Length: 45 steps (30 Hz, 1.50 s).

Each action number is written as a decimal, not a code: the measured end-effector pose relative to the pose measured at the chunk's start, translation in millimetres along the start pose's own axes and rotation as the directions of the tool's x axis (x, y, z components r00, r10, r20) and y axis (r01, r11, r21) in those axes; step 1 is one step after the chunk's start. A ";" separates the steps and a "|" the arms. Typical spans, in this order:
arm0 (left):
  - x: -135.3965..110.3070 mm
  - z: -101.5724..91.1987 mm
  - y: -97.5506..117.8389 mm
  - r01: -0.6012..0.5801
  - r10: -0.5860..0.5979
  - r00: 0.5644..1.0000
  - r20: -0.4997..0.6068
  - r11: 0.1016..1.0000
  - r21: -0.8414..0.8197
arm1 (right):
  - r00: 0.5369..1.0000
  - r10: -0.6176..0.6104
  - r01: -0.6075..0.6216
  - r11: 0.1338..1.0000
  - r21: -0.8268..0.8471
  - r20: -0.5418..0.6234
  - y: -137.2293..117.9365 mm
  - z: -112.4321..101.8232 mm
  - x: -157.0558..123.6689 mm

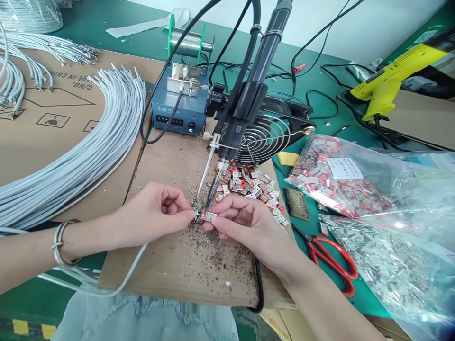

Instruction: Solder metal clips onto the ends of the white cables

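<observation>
Between the thumb and fingers of my left hand (158, 213) is the end of a white cable (132, 267), which loops down from that hand and off to the left. My right hand (247, 225) pinches a small USB connector (210, 216), metal with a red insert, against the cable end. A stand-mounted soldering iron (231, 137) points down, its tip at the joint between the two hands. Beside it a thin metal solder-feed tube (206, 176) curves to the same spot. Fingers hide part of the joint.
A pile of USB connectors (261, 189) lies right of the iron. Behind stand a blue solder feeder (179, 109) and a fan (263, 137). White cables (88, 142) lie left. At right are bags of connectors (344, 175) and metal parts (387, 265), red-handled scissors (334, 260) and a yellow heat gun (394, 76).
</observation>
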<state>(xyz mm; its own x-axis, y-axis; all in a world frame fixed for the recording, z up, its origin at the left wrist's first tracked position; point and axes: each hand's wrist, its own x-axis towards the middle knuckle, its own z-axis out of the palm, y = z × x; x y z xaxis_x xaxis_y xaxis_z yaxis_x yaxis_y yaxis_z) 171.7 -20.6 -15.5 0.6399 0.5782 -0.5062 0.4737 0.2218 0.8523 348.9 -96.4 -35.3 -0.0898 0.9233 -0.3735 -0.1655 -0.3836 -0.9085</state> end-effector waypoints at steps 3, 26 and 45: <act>-0.6 -0.4 -0.4 0.012 -0.012 1.000 0.006 1.000 0.000 | 1.000 0.005 -0.005 1.000 -0.006 -0.001 0.0 0.7 0.5; 1.3 -1.4 -0.6 0.031 -0.032 0.999 0.012 0.995 0.098 | 1.000 -0.001 0.001 1.000 -0.030 -0.029 3.2 4.3 2.0; -0.4 -1.6 1.5 0.030 -0.030 0.999 0.020 1.000 0.006 | 0.999 0.027 -0.026 0.999 0.040 -0.030 -0.5 4.2 -1.3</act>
<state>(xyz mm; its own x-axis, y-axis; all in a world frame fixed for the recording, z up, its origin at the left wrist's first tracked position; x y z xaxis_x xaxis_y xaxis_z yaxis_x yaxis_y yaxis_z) 171.1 -19.2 -13.8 0.6370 0.5556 -0.5344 0.4968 0.2342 0.8357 345.0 -97.4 -33.6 -0.0648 0.9127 -0.4034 -0.2018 -0.4079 -0.8905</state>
